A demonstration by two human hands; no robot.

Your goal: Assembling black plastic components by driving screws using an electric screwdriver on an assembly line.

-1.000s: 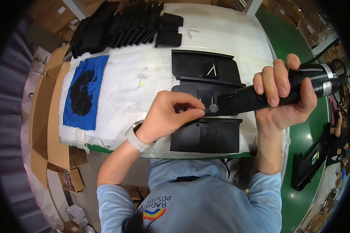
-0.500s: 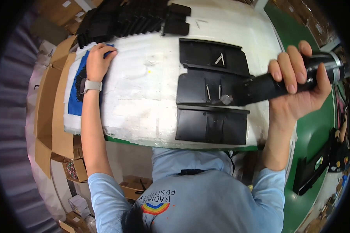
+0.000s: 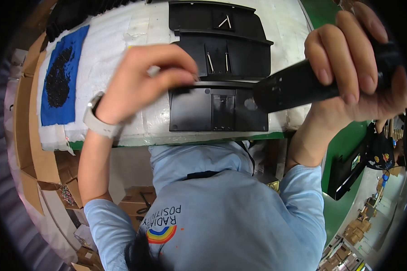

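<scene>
Thumb and fingers pinched, my left hand (image 3: 142, 83) is over the upper left corner of the nearest black panel (image 3: 192, 113); what sits at its blurred fingertips is too small to make out. My right hand (image 3: 348, 67) wraps round a thick black handheld tool (image 3: 298, 86), its wide end over the right part of that same panel. Behind it lies a middle black panel (image 3: 248, 56) with two slim metal pins in its recess. A far black panel (image 3: 190, 16) also bears two pins, set in a V.
To the left, a blue cloth (image 3: 72, 108) carries a pile of tiny black pieces (image 3: 59, 83). More dark parts are stacked at the far left edge. An open cardboard box (image 3: 27, 135) stands beside the white-covered table (image 3: 108, 40). A green surface (image 3: 343, 167) runs along the right.
My left hand has left the blue cloth and come right to the nearest panel. The tool in my right hand has shifted from the middle panel to the nearest one. The view has shifted too.
</scene>
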